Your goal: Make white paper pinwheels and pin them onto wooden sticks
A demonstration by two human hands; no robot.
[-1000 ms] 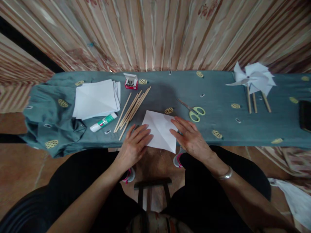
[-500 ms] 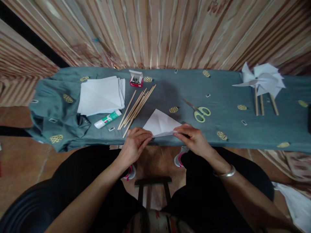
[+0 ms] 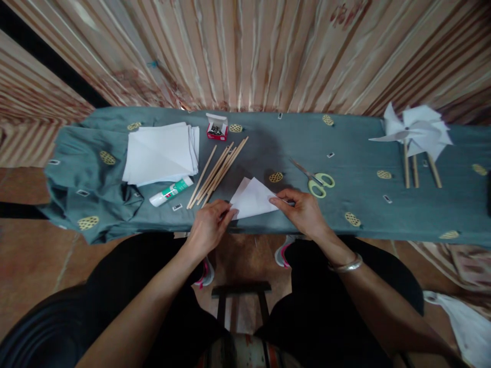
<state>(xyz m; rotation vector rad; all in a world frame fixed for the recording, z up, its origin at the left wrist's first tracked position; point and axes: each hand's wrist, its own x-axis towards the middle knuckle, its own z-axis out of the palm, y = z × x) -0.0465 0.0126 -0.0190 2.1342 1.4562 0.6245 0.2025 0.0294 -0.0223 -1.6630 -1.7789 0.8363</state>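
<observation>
Between my hands, at the front edge of the cloth-covered table, is a folded sheet of white paper (image 3: pixel 253 200) with two pointed tips toward the far side. My left hand (image 3: pixel 212 223) pinches its left corner between thumb and fingers. Its right corner is gripped by my right hand (image 3: pixel 301 210), thumb below and fingers on top. Just beyond my left hand lie several thin wooden sticks (image 3: pixel 218 171). Green-handled scissors (image 3: pixel 316 180) rest beyond my right hand, their blades pointing away to the left.
A stack of white paper (image 3: pixel 161 153) lies at the left, with a glue stick (image 3: pixel 171 191) in front. Behind the sticks stands an open red box (image 3: pixel 217 128) of small metal pieces. White paper pinwheels (image 3: pixel 420 128) on sticks lie far right. The table (image 3: pixel 356 189) has a green cloth.
The paper, one broad triangle before, is now folded narrower with two tips showing. My right hand has moved slightly up with its corner; my left hand still holds the left side.
</observation>
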